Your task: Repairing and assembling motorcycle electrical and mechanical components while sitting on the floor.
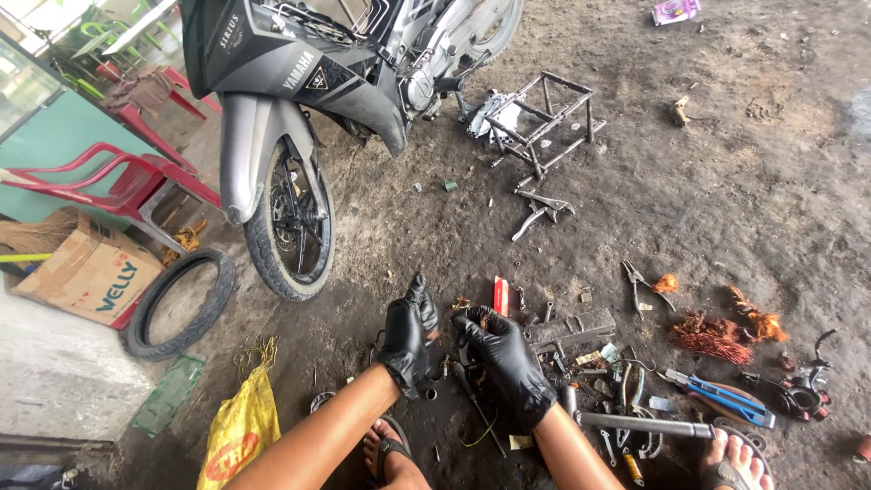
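Hands in black gloves are working low over the dirt floor: left hand and right hand are pinching a small dark part between them, near scattered tools; steady fingertip control looks needed next.

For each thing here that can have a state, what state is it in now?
Left hand: gloved, pinching a small part.
Right hand: gloved, fingers curled at that part.
Motorcycle: upright, parked.
Loose tyre: flat on the ground.
Cardboard box: tilted.
Blue-handled pliers: lying flat.
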